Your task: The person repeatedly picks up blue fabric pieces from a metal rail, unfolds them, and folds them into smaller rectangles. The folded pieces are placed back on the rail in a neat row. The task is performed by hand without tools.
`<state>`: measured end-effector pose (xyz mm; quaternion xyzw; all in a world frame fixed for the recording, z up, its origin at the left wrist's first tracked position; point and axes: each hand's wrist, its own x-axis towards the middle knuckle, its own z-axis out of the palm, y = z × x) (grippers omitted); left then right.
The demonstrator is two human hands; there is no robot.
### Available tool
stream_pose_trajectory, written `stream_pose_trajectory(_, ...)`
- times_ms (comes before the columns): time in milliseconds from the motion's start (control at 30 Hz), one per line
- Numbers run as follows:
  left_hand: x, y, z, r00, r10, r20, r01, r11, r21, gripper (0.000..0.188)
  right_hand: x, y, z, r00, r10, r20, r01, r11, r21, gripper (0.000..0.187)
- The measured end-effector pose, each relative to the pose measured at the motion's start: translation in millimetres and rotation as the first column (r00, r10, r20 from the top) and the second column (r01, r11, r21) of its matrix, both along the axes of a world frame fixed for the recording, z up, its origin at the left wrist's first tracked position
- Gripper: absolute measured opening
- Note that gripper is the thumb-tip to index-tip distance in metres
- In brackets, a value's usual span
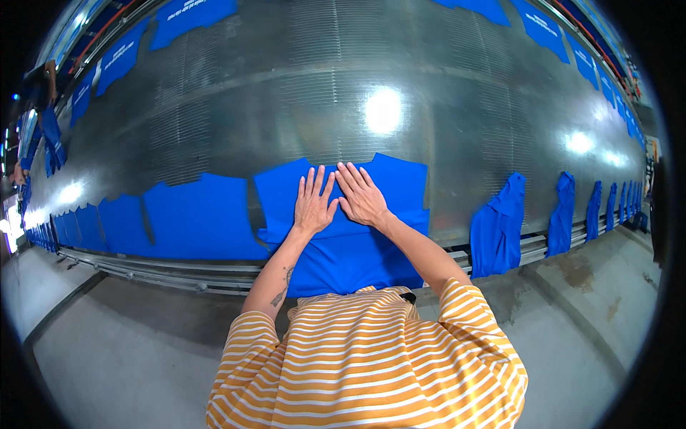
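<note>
A blue cut fabric panel (400, 187), shaped like part of a shirt, lies in front of me on the dark metal table. Its upper part is spread flat, with the neck cutout at the far edge. The lower part is creased and hangs over the near edge against me. Both hands press on it near the neckline, fingers stretched out and palms down. My left hand (312, 204) rests left of the panel's middle. Close beside it, thumbs nearly touching, my right hand (361, 196) lies just to the right. Neither hand grips the cloth.
The long metal table (250, 121) has a rail (171, 280) along its near edge. Flat blue panels (196, 218) lie to my left; bunched blue cloths (498, 229) drape over the edge at right. Printed blue panels (118, 61) line the far side. Another person (44, 89) stands at far left.
</note>
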<state>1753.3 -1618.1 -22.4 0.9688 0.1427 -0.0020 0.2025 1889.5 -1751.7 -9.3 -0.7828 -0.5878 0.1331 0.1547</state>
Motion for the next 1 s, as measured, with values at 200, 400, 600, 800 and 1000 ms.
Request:
stream_pose_trajectory(200,-5,8,-7,0.998,0.059,-0.008,-0.059,0.998,-0.01,0.075,9,-7,1,0.995,-0.063,-0.077,0.064,0.998,0.008,0.067)
stream_pose_trajectory(400,-2,29,-3,0.983,0.169,-0.069,-0.161,0.981,0.112,0.082,21,-40,-5,0.965,-0.257,0.05,0.26,0.963,-0.071,0.082)
stream_pose_trajectory(600,8,34,-2,0.993,0.11,-0.051,-0.104,0.99,0.096,0.084,21,-44,0,0.956,-0.292,0.021,0.292,0.956,-0.023,0.087)
stream_pose_trajectory(800,-73,11,66,0.916,0.351,0.197,-0.328,0.934,-0.137,0.067,-6,-115,63,0.919,-0.3,-0.256,0.363,0.898,0.25,0.06)
stream_pose_trajectory(1000,-305,-108,57,0.491,0.83,-0.263,-0.829,0.352,-0.435,0.019,-140,-320,41,0.49,-0.764,-0.42,0.769,0.606,-0.205,0.028)
